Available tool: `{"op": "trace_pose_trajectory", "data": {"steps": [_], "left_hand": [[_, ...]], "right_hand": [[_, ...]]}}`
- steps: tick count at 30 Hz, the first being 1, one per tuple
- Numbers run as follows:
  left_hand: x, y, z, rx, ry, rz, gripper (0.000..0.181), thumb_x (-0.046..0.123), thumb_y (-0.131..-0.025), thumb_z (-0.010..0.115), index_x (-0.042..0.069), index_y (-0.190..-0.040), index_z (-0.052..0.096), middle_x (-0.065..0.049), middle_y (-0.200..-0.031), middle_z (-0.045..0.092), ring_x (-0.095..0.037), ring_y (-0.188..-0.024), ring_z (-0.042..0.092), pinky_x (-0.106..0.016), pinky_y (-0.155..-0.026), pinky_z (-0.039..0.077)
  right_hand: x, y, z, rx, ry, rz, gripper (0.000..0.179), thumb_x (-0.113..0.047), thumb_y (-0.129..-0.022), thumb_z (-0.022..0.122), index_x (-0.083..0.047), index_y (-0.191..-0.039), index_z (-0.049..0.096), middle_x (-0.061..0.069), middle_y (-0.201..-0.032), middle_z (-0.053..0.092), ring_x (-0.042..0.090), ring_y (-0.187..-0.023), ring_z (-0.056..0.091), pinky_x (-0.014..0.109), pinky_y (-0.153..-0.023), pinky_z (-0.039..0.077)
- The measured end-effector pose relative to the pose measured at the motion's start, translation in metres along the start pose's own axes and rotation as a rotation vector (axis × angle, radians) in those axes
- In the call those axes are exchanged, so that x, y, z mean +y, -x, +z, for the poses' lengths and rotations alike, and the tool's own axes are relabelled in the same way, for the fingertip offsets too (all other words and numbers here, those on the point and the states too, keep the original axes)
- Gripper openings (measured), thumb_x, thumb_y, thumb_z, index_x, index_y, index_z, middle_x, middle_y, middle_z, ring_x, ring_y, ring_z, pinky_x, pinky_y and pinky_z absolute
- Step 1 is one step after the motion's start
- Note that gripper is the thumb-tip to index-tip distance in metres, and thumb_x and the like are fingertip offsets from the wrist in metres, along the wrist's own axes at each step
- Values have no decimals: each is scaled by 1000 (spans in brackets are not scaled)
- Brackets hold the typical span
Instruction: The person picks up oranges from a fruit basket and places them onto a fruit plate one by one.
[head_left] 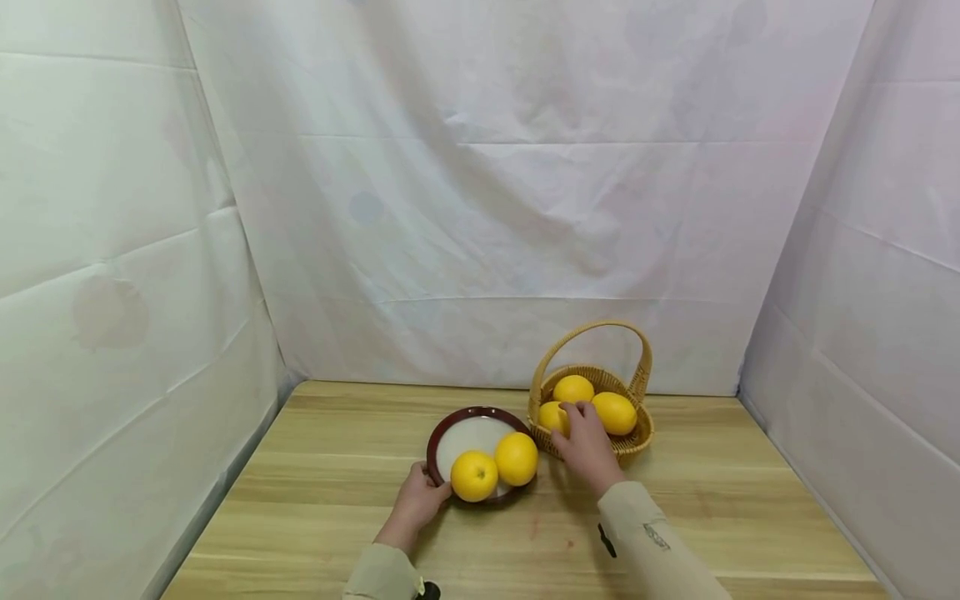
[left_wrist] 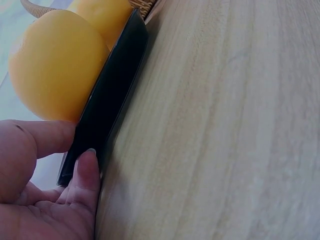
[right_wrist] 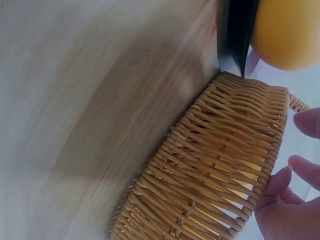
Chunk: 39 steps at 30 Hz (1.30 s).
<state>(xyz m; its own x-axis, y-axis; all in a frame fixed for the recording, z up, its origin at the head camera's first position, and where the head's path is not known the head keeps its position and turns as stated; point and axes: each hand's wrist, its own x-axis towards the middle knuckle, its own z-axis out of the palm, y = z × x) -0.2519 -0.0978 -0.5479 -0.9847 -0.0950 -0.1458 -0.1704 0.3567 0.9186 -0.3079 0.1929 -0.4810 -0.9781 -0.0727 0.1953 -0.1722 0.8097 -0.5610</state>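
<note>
My left hand (head_left: 420,497) grips the near left rim of a round plate (head_left: 433,454) with a dark red-brown edge and a pale inside. In the left wrist view, thumb and fingers pinch the plate's dark side wall (left_wrist: 107,95). Two oranges (head_left: 474,476) lie side by side on the plate. To its right stands a wicker basket (head_left: 637,442) with several oranges (head_left: 615,414) inside. My right hand (head_left: 588,450) reaches over the basket's near rim, fingers spread and bent, at the front left orange (head_left: 553,417). Behind the woven wall, the right wrist view hides most of this fruit.
The basket's tall arched handle (head_left: 600,325) rises over the fruit. Plate and basket stand close together on a wooden table (head_left: 337,467). White cloth (head_left: 487,208) hangs behind the table and along both sides.
</note>
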Motion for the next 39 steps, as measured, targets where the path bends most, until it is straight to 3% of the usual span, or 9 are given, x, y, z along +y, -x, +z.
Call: {"op": "trace_pose_trajectory", "data": {"steps": [22, 33, 39], "left_hand": [[-2, 3, 0, -10, 12, 12, 62, 10, -90, 69, -12, -138, 38, -15, -96, 63, -17, -79, 57, -29, -69, 49], [-1, 3, -2, -10, 3, 2, 62, 12, -90, 69, -12, -139, 38, -15, -98, 63, -19, -83, 56, -29, -71, 48], [-3, 3, -1, -8, 0, 4, 64, 13, -91, 69, -12, -140, 37, -16, -100, 63, -19, -84, 57, -31, -73, 50]], "right_hand": [[3, -17, -9, -111, 58, -17, 59, -18, -93, 72, 0, -144, 50, 31, -144, 45, 46, -130, 51, 58, -103, 45], [3, -28, -9, -173, 93, 22, 61, -22, -94, 72, 0, -146, 48, 30, -144, 47, 45, -131, 50, 58, -105, 44], [4, -31, -9, -176, 107, 1, 61, -19, -92, 74, 0, -145, 49, 28, -144, 50, 46, -130, 51, 58, -104, 45]]}}
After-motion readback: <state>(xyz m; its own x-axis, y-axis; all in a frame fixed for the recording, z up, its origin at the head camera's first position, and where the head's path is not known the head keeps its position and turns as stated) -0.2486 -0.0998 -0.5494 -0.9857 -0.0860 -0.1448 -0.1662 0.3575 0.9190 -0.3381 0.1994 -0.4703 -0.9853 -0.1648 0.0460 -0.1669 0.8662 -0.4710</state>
